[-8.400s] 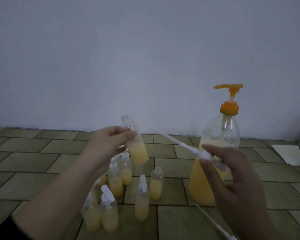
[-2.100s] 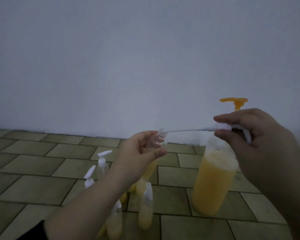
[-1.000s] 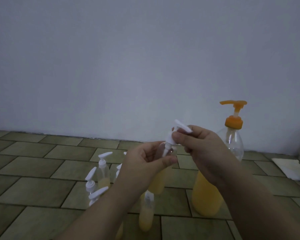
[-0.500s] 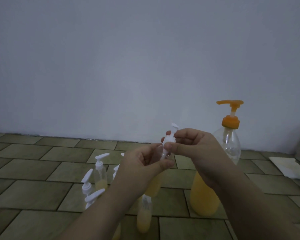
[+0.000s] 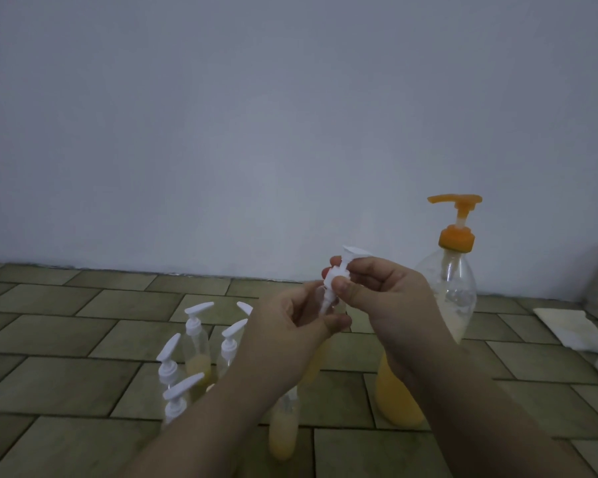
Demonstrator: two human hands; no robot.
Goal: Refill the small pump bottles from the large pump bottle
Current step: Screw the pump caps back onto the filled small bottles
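From the head view, the large pump bottle (image 5: 442, 326) stands upright on the tiled floor (image 5: 66, 339), clear-walled, with yellow liquid in its lower part and an orange pump head on top. All places below are given from this bottle.

Just to its left and in front of it, the right hand (image 5: 384, 301) partly covers its lower left side. This hand's thumb and fingers (image 5: 342, 289) are curled and pinch the white pump cap (image 5: 337, 277), whose nozzle sticks up above the knuckles. The cap's stem reaches down from the pinch into the neck of the small bottle (image 5: 320, 357).

Further left of the large bottle, the left hand (image 5: 290, 336) grips that small bottle. Its fingers are curled round the upper part, with the thumb pressed on the near side just below the cap. The small bottle's yellow lower end shows below the palm, raised off the floor and tilted.

Well to the left of the large bottle, beyond the left forearm, a cluster of small capped bottles (image 5: 194, 346) stands on the floor, each with a white pump and some yellow liquid. One more small bottle (image 5: 283, 432) stands nearer the camera, left of the large bottle's base.

To the right of the large bottle, a white cloth (image 5: 567, 327) lies on the floor by the wall (image 5: 290, 115).
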